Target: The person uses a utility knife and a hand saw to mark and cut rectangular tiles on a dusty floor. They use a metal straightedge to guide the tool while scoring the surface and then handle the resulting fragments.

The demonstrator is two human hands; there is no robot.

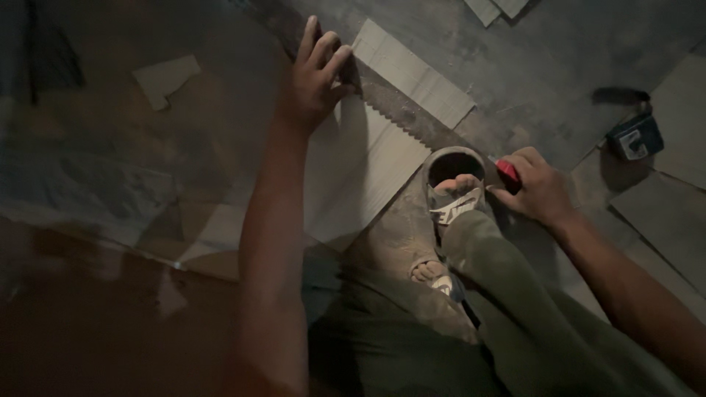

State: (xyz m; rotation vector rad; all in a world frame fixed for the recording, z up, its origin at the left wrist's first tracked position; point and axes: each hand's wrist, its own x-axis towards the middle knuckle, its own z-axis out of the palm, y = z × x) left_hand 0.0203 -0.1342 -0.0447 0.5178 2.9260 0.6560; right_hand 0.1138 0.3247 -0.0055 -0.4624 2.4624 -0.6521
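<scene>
My left hand (312,77) lies flat, fingers apart, pressing on a pale grey floor plank (368,173) near its far end. A dark toothed handsaw blade (397,110) runs diagonally across the plank, with a narrower pale strip (415,70) on its far side. My right hand (537,187) grips the saw's red handle (507,173) at the blade's near end. My sandalled foot (456,198) stands on the plank beside the handle, and the other foot (434,273) is just below it.
A small blue and dark tool (634,136) sits on the dusty floor at the right. More planks lie at the right (662,213) and top edge (496,9). A cut-off scrap (165,77) lies at the upper left. The lighting is dim.
</scene>
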